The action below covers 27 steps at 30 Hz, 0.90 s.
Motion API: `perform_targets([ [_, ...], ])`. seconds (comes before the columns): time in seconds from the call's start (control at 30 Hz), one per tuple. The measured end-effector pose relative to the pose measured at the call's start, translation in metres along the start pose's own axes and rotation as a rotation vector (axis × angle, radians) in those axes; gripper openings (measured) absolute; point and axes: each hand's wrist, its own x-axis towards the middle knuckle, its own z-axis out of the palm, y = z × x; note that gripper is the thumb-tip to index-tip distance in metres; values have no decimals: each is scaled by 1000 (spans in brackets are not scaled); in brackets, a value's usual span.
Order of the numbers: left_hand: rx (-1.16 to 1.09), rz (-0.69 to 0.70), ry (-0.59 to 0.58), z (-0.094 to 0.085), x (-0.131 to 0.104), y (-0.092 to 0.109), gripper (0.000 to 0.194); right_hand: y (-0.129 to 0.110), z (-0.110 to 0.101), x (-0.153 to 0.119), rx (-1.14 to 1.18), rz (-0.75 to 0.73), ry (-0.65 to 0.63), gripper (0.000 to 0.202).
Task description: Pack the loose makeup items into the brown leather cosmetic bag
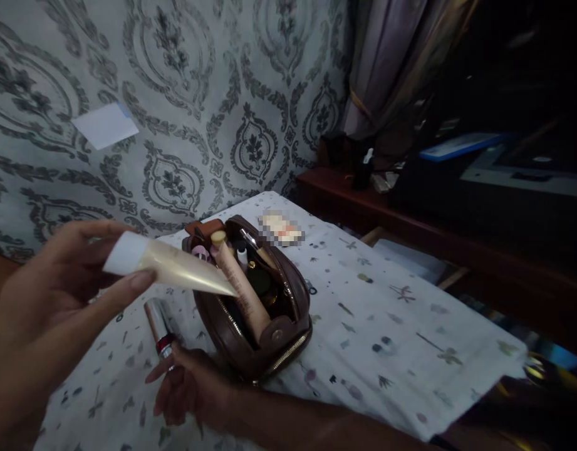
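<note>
An open brown cosmetic bag (212, 326) sits on the patterned white cloth, holding a pinkish tube (244, 291), a brush (264, 255) and several small bottles. My left hand (67, 294) grips a pale gold tube (175, 268) by its white cap, with the tube's flat end over the bag's near left opening. Below and left of the bag, my right hand (192, 382) has its fingers closed on the lower end of a silver and red cylinder (157, 322). My right forearm crosses in front of the bag.
A blurred card-like item (281, 227) lies behind the bag on the cloth (391, 326). Patterned wallpaper with a white paper (106, 126) rises behind. At the right stands a dark red wooden desk (335, 191) with a small dark bottle (363, 169) and an open drawer below.
</note>
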Motion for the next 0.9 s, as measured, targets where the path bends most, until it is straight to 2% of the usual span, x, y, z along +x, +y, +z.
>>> perform_targets([
  [0.07,53,90,-32,18,6,5,47,-1,1,-1,-3,7,3,72],
  [0.17,88,169,-161,39,12,9,44,-2,3,-1,2,9,12,67],
  [0.37,137,276,-365,67,18,18,32,6,-1,7,-15,18,29,62],
  [0.53,136,253,-437,74,22,22,29,11,-6,12,-8,0,-32,60],
  [0.7,48,184,-487,76,21,24,27,8,-3,10,-19,-8,3,58],
  [0.9,55,138,-520,78,22,21,29,2,-1,5,-19,8,-10,55],
])
